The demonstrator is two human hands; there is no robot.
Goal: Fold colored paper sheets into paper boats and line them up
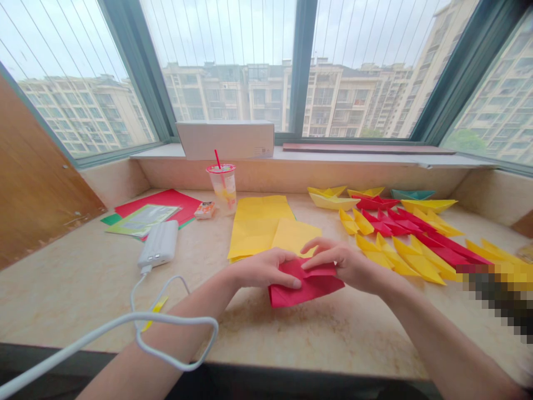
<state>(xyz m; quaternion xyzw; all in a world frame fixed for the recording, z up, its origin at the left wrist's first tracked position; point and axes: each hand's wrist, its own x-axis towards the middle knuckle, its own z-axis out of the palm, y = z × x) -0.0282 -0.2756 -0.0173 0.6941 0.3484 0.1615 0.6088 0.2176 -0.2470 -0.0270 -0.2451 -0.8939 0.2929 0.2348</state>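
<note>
Holding half-folded red paper (306, 284) in left grip (264, 268) and right grip (343, 261), both closed on it. Many finished folded paper boats (416, 244) lie right of the grips; flat yellow sheets (258, 228) lie beyond them.

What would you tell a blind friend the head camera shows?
A bare left hand and bare right hand hold a folded red paper sheet on a beige marble ledge. Folded yellow and red paper boats lie to the right, beside flat yellow paper sheets.
</note>
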